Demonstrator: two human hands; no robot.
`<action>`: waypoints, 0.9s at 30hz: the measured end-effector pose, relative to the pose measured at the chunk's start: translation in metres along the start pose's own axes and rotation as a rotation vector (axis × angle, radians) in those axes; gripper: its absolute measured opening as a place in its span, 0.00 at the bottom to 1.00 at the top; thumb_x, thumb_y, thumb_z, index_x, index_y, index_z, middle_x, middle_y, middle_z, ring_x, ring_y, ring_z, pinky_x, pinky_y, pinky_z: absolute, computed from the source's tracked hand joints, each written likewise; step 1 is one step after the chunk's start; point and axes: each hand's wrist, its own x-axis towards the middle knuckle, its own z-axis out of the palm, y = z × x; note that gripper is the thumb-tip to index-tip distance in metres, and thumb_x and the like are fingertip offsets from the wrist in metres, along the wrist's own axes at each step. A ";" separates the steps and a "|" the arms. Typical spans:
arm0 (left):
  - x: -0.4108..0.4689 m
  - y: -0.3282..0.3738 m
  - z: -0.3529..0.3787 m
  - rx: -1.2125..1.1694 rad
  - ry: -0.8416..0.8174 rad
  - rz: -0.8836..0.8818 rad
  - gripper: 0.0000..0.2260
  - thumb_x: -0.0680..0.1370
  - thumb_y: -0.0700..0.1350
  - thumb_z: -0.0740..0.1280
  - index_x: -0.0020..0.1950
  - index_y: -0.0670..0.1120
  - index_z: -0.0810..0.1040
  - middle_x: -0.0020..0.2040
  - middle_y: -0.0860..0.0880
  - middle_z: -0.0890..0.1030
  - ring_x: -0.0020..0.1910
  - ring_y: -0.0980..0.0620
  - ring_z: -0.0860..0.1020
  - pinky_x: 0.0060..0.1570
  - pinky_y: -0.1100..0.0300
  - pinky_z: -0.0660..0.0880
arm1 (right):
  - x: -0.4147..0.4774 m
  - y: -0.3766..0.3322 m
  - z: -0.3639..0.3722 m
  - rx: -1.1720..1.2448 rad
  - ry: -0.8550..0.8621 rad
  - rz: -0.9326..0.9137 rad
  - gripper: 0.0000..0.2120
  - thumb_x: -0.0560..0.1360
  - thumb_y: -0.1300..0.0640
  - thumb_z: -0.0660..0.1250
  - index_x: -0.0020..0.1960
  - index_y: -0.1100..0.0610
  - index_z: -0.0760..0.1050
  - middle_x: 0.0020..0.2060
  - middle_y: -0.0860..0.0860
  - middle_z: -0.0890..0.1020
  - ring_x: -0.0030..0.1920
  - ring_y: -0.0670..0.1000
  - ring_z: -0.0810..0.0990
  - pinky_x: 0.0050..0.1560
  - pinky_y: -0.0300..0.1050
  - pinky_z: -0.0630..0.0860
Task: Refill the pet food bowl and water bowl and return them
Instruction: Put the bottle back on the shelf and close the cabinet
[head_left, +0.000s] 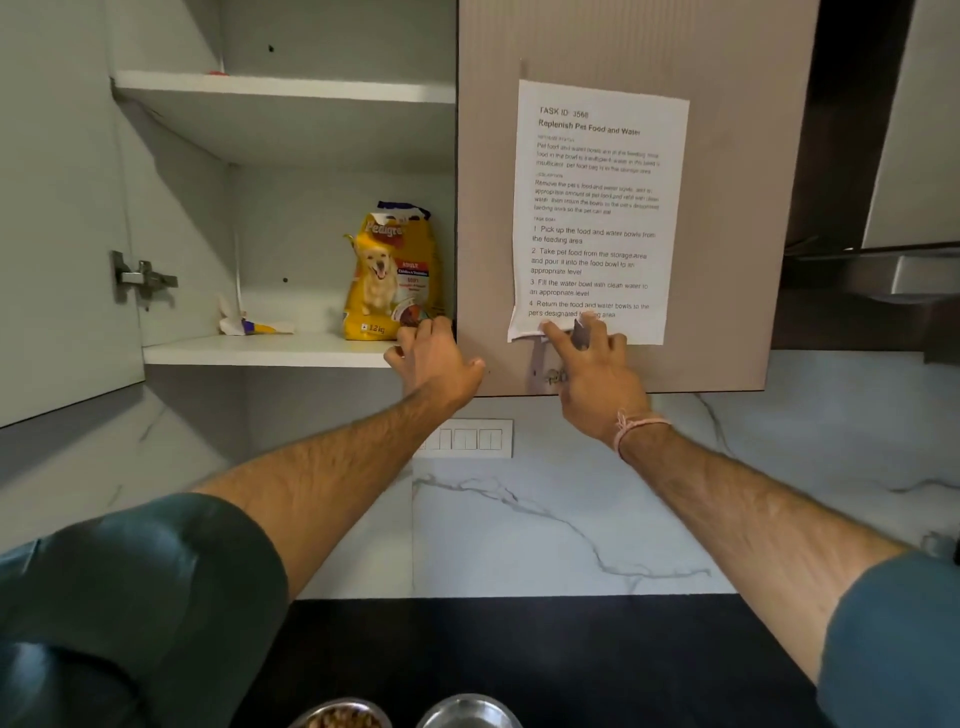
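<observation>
Cupboard shelf (260, 349), upright yellow food bag (387, 280)

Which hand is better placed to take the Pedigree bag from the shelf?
Left. The left hand is at the lower corner of the Pedigree bag on the shelf; the right hand is on the closed cupboard door, apart from it.

Food bowl (343, 718), water bowl (467, 712): cut off by bottom edge at worktop (519, 649) near edge. Food bag (387, 270): lower right corner hidden behind left hand (436, 364). Right hand (587, 374) covers door handle (579, 335) and task sheet (597, 208) bottom edge; grip unclear. Sheet's small print blurred.
</observation>
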 end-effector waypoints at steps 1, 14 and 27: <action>0.005 -0.003 0.005 0.015 -0.002 0.005 0.24 0.74 0.53 0.74 0.66 0.47 0.74 0.66 0.46 0.76 0.68 0.43 0.68 0.66 0.43 0.64 | 0.003 -0.001 0.002 -0.015 -0.009 0.007 0.42 0.75 0.63 0.66 0.82 0.42 0.52 0.79 0.60 0.54 0.68 0.65 0.64 0.48 0.55 0.81; 0.034 -0.008 0.039 0.049 -0.048 -0.026 0.25 0.76 0.53 0.72 0.69 0.47 0.70 0.69 0.46 0.74 0.70 0.43 0.67 0.65 0.42 0.63 | 0.027 0.001 0.019 -0.075 -0.012 0.002 0.42 0.72 0.63 0.66 0.81 0.44 0.54 0.73 0.59 0.59 0.65 0.62 0.65 0.43 0.52 0.81; -0.014 -0.029 0.001 -0.115 -0.081 -0.157 0.32 0.76 0.57 0.74 0.75 0.50 0.66 0.72 0.46 0.73 0.71 0.43 0.68 0.70 0.43 0.66 | 0.024 -0.005 -0.002 0.084 -0.086 -0.060 0.38 0.75 0.58 0.66 0.81 0.46 0.55 0.72 0.62 0.62 0.65 0.65 0.67 0.55 0.57 0.78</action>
